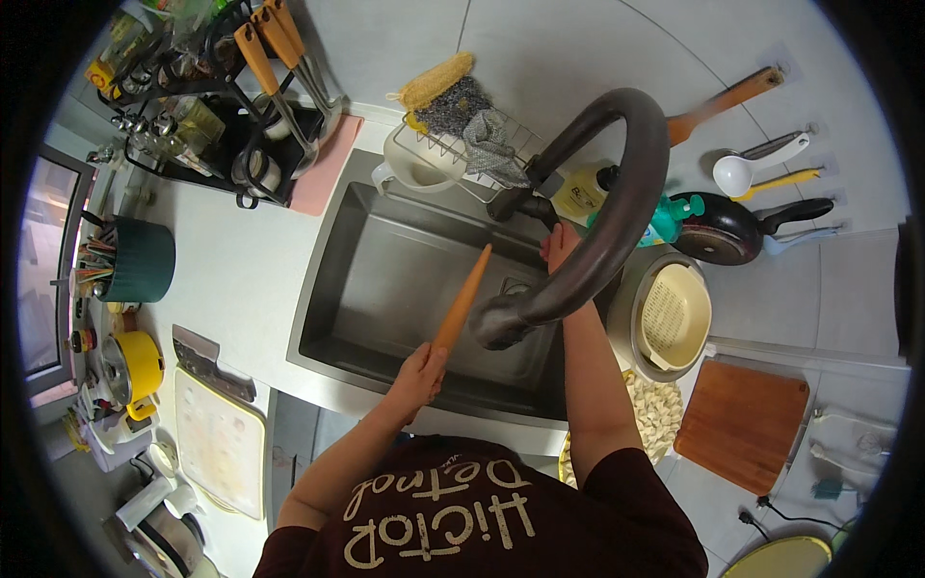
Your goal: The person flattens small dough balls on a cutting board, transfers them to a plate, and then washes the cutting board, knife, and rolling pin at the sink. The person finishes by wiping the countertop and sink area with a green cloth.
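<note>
My left hand [421, 377] is closed around the thick end of a tapered wooden rolling pin [462, 303], whose thin tip points up and away over the grey sink basin [390, 289]. At the base of the dark faucet [643, 188], my right hand [561, 246] touches the faucet's lever [540, 211], with its fingers partly hidden by the curved spout. How firmly the right fingers close on the lever cannot be told. The spout's head hangs over the basin, just right of the rolling pin. No water stream is visible.
A wire rack [441, 155] with a sponge and cloths stands behind the sink. Right of it are a green pump bottle [661, 220] and a pot [625, 318] holding a cream basket [676, 311]. A cleaver [209, 365] and a white cutting board [220, 441] lie left.
</note>
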The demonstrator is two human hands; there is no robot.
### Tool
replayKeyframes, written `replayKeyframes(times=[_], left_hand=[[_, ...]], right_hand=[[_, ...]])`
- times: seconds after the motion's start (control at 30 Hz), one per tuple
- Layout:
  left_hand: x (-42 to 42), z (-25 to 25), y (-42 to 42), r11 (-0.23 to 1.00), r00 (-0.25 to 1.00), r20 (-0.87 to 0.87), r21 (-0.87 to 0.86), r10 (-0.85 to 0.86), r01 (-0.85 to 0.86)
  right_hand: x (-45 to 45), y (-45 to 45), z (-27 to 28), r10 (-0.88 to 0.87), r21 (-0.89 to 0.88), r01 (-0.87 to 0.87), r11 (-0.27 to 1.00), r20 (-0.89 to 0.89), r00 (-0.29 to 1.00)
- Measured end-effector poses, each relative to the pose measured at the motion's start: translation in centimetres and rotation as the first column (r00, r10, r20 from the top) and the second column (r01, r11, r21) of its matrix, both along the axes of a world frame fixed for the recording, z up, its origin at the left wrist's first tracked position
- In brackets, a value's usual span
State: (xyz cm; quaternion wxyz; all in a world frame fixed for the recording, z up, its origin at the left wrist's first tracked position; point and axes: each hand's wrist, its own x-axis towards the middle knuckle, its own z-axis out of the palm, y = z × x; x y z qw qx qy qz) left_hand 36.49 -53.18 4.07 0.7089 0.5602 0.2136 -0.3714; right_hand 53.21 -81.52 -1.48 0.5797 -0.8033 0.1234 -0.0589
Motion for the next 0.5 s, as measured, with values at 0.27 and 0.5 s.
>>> replayKeyframes(times=[0.27,0.5], left_hand=[[0.1,-1.2,-0.8,0.968,0.984,-0.154,-0.221,0.089,-0.122],[-0.2,-3.2,0.6,0.814,0.860,-0.506,-0.526,-0.067,-0.247]], right_hand=[[-10.7,13.3,1.1,-0.071,0.266,0.152,0.952,-0.290,0.955],[-8.3,15.0,-2.0,0.122,0.860,0.365,0.357,-0.430,0.894]])
